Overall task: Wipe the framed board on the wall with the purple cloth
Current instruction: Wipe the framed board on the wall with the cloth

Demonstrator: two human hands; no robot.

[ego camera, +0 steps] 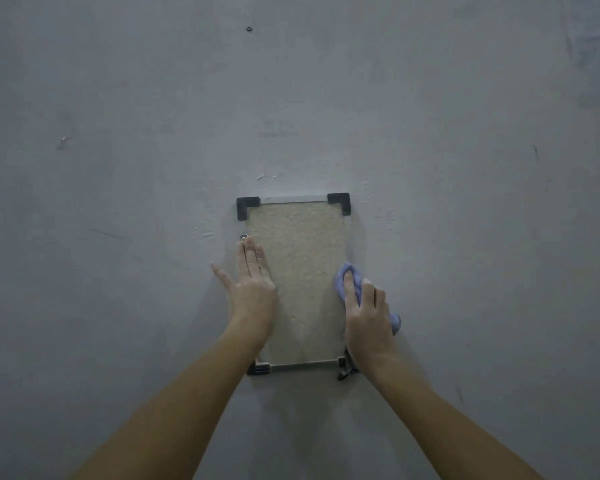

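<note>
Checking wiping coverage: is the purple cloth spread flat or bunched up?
Bunched. The purple cloth is wadded under the right hand, at the board's right edge.

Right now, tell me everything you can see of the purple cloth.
The purple cloth is a soft, pale violet rag, bunched up in the right hand. It is pressed against the right edge of the framed board, about halfway down. A fold bulges above the fingers, and a tail pokes out beside the wrist. Its full size is hidden.

Board: rough cork-like face, dull metal-look rails, matt black plastic-look corners. Cloth: soft purple fabric. Wall: matt, scuffed.
</note>
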